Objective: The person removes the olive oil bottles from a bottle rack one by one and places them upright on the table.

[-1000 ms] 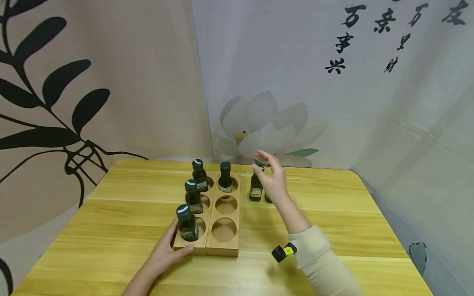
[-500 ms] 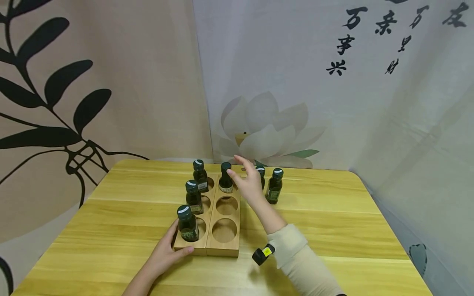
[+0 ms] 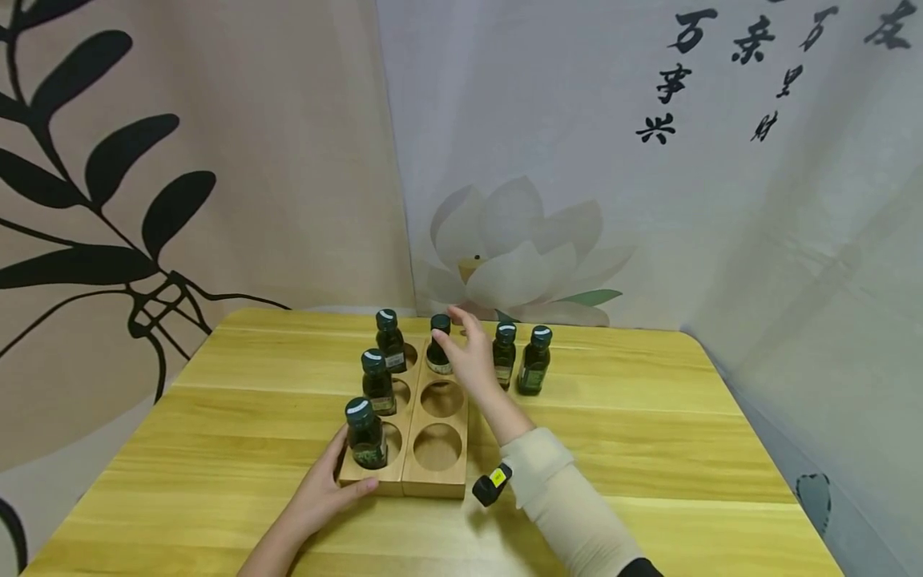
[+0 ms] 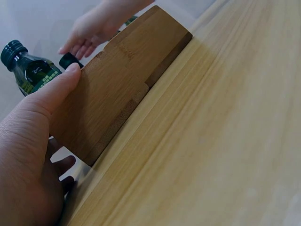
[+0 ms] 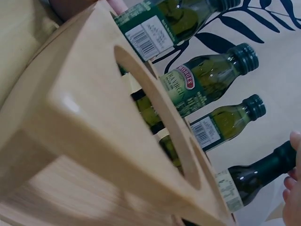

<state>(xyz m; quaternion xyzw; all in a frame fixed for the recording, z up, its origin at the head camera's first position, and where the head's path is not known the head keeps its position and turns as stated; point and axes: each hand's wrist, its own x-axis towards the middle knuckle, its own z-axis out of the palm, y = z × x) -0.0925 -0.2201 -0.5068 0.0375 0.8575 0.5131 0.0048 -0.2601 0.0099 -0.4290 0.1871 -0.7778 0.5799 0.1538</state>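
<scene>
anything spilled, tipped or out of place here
Nothing looks spilled, tipped or broken. Slightly odd: two green-capped glass bottles stand on the table, outside the wooden rack, though two of its round holes are empty.

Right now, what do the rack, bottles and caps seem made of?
Rack: smooth, pale wood, possibly bamboo; fine grain shows. Bottles: likely glossy glass, see-through with highlights, though clear plastic is possible. Caps: dark green, ridged where sharpest; plastic or painted metal, unclear.

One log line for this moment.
left hand: grips wooden rack | right hand: at dark-necked bottle, contact unclear | left row: three bottles | beside rack: two bottles
</scene>
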